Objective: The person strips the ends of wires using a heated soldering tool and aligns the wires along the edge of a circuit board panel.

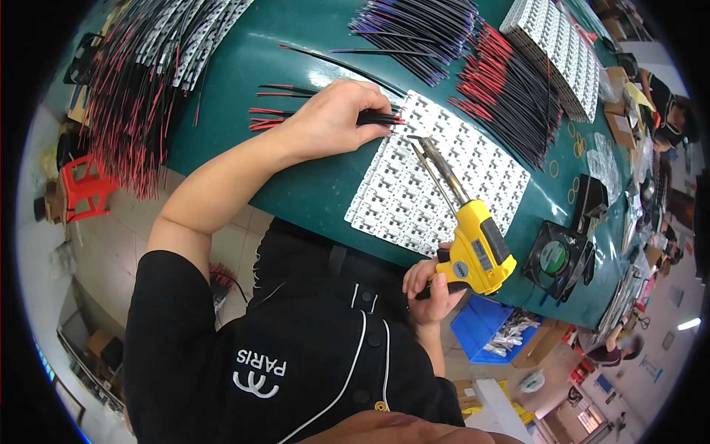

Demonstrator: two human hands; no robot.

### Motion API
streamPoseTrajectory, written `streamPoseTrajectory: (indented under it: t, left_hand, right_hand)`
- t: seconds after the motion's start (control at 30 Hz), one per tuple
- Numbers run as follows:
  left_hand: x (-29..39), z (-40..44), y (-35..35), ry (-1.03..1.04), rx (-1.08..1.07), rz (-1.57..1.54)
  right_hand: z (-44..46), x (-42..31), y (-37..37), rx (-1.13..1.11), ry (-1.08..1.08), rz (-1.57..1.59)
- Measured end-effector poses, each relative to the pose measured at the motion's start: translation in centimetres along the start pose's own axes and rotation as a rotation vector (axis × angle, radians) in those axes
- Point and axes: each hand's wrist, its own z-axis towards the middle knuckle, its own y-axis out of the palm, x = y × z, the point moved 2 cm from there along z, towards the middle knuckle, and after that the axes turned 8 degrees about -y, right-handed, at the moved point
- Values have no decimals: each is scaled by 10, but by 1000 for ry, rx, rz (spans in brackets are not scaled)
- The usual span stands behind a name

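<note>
My left hand (pixel 336 118) is closed round a small bundle of black wires with red ends (pixel 275 117), whose other ends reach the top left edge of a white panel (pixel 473 170) of small repeated parts. Low on the right, my right hand (pixel 433 292) grips the handle of a yellow and black soldering gun (pixel 481 251). The gun's long metal tip points up and left over the panel, close to the wire ends near my left fingers. Both hands are above the front part of the green table (pixel 296 174).
Wire bundles (pixel 510 92) lie behind the panel, beside stacked panels (pixel 558 52). More wired panels (pixel 148 81) hang at the left. A black fan (pixel 555 259) stands right of the gun. Below are a blue bin (pixel 473 325) and a red stool (pixel 85 189). People are at the far right.
</note>
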Motion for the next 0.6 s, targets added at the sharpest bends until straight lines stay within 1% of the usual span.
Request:
streamPoseTrajectory:
  t: [0.07,0.17,0.37,0.4,0.5,0.53,0.6]
  left_hand:
    - [-1,0,1,-15,-7,8]
    - [-3,0,1,38,-6,24]
    - [-3,0,-3,12,-40,5]
    - [-3,-1,-3,58,-8,12]
    - [4,-3,-5,3,-39,10]
    - [-1,-2,-1,76,32,-10]
    - [-2,-2,0,75,47,-1]
  right_hand:
    - [0,1,0,2,0,-1]
    - [0,2,-1,-5,1,3]
    - [1,3,1,-6,-3,-10]
    - [2,2,2,6,6,-23]
    - [2,3,1,-1,17,-18]
    - [2,3,1,-3,20,-16]
    - [1,4,1,-1,19,-21]
